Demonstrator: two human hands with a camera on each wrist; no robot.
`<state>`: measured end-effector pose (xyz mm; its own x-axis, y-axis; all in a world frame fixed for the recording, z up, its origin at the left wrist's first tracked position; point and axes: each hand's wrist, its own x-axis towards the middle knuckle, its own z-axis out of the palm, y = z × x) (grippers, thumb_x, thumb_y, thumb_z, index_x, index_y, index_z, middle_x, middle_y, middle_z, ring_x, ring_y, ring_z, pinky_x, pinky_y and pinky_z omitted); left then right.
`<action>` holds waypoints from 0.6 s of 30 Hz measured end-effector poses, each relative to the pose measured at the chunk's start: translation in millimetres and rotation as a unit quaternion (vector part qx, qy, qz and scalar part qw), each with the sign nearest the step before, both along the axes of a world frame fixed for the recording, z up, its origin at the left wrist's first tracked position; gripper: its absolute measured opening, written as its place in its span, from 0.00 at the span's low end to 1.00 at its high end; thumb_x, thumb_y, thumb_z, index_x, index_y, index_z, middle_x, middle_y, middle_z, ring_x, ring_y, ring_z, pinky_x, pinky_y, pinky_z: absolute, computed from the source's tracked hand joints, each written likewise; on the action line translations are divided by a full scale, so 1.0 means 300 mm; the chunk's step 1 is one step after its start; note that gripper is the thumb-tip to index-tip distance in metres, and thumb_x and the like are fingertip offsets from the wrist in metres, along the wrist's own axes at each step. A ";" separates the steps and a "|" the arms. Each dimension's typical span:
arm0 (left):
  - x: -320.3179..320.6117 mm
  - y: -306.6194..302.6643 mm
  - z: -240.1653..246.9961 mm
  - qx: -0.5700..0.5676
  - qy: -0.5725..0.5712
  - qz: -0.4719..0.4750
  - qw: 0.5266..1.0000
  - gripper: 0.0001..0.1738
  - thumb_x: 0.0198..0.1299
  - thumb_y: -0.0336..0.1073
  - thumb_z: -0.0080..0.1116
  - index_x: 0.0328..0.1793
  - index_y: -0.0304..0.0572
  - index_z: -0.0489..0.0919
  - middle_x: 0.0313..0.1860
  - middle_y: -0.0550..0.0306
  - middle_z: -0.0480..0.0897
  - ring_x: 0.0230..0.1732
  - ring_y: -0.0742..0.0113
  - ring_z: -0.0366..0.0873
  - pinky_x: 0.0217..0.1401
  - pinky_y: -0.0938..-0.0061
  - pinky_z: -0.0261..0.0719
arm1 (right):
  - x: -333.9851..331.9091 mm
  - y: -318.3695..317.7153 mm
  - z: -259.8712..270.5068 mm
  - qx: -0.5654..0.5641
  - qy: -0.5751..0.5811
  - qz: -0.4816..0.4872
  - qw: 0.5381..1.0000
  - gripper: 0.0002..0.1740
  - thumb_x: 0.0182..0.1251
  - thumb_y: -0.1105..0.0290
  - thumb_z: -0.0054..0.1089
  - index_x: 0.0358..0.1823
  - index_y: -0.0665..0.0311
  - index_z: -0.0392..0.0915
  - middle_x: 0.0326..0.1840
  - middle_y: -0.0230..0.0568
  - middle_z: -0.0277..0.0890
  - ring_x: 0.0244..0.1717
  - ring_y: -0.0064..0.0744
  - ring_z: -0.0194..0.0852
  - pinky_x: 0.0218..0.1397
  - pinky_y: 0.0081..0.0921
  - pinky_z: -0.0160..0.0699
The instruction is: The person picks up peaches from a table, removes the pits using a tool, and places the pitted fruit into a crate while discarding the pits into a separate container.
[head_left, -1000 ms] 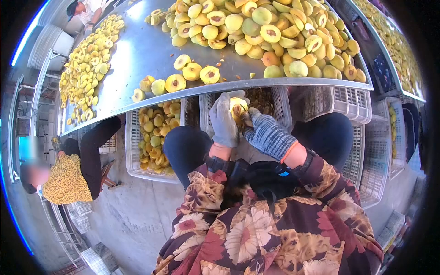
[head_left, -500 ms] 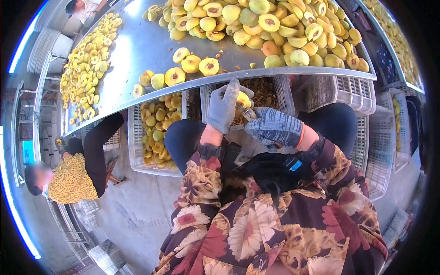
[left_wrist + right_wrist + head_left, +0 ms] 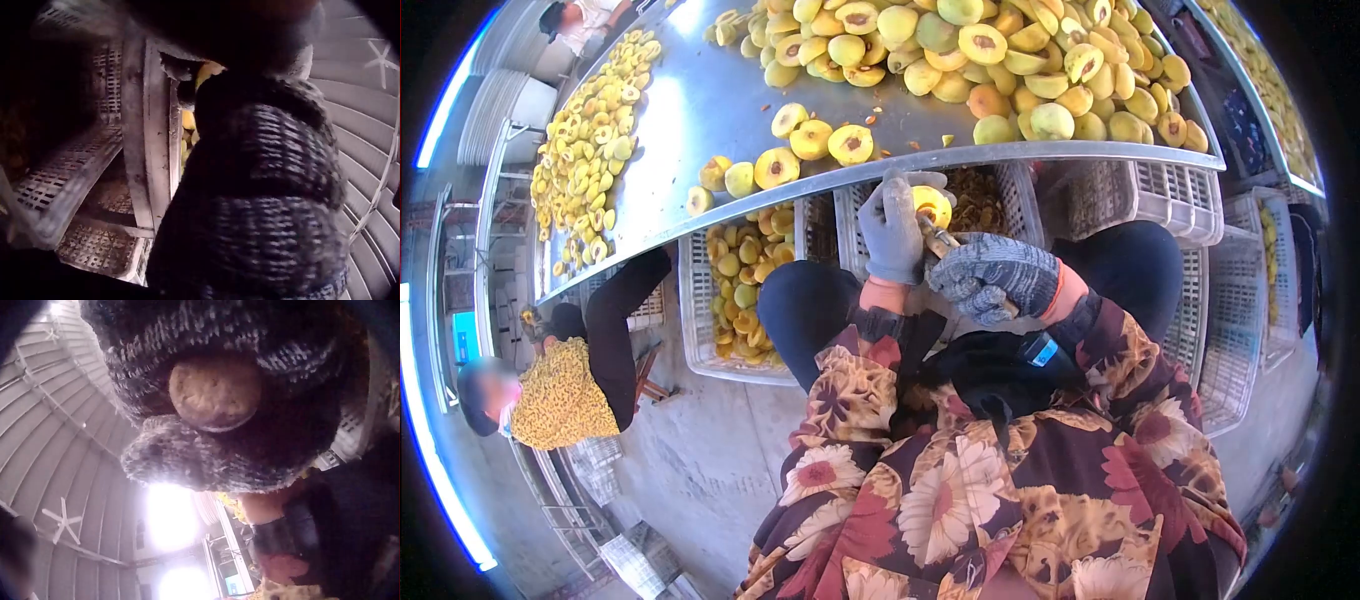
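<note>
In the head view my left hand (image 3: 892, 235), in a plain grey glove, holds a yellow peach half (image 3: 934, 204) with its brown hollow turned up. My right hand (image 3: 998, 275), in a blue-grey knitted glove, grips a short pitting tool (image 3: 941, 241) whose front end meets the peach half. The tip itself is hidden in the fruit. From the right wrist, the round wooden handle end (image 3: 215, 390) shows between the curled knitted fingers. Several loose peach halves (image 3: 777, 168) lie along the near edge of the metal table (image 3: 700, 125).
A large heap of peach halves (image 3: 1000, 60) covers the table's far right. Below the edge stand a crate (image 3: 700, 350) of peach halves, a crate (image 3: 1028, 205) of brown scraps and a white crate (image 3: 1160, 205). Another person (image 3: 560, 390) sits at the left.
My right hand has drawn back a little and turned, so the tool's handle shows. The left hand keeps hold of the peach half throughout. The table's loose fruit has not been moved.
</note>
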<state>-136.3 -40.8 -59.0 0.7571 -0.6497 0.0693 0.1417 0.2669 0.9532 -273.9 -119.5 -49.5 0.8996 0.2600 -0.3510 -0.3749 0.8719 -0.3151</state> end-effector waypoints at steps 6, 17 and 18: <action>0.032 -0.006 -0.002 0.045 0.201 -0.127 0.970 0.34 0.70 0.59 0.35 0.44 0.32 0.79 0.31 0.47 0.83 0.23 0.62 0.81 0.26 0.75 0.80 | -0.024 -0.024 0.005 -0.021 -0.025 0.019 0.999 0.11 0.59 0.75 0.57 0.45 0.64 0.75 0.30 0.32 0.75 0.26 0.29 0.72 0.30 0.23 0.72; 0.161 0.234 0.172 0.296 -0.439 0.172 0.830 0.18 0.55 0.28 0.48 0.52 0.38 0.78 0.49 0.45 0.79 0.49 0.54 0.77 0.54 0.66 0.75 | -0.004 -0.139 -0.322 -0.847 0.090 0.192 0.487 0.21 0.61 0.61 0.54 0.53 0.61 0.75 0.49 0.53 0.77 0.51 0.51 0.76 0.55 0.41 0.74; 0.202 0.265 0.219 0.144 -0.062 0.222 0.962 0.14 0.57 0.33 0.50 0.47 0.37 0.80 0.47 0.45 0.79 0.48 0.55 0.77 0.53 0.68 0.75 | -0.003 -0.114 -0.229 -0.829 0.119 0.199 0.508 0.22 0.61 0.60 0.53 0.55 0.60 0.75 0.50 0.53 0.77 0.53 0.51 0.75 0.57 0.42 0.73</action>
<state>-75.8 38.7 6.8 0.9619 -0.2701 0.0432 -0.0457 -0.0028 0.9990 -274.9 -153.8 -118.2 0.7722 -0.4265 -0.4709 -0.6173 -0.6790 -0.3974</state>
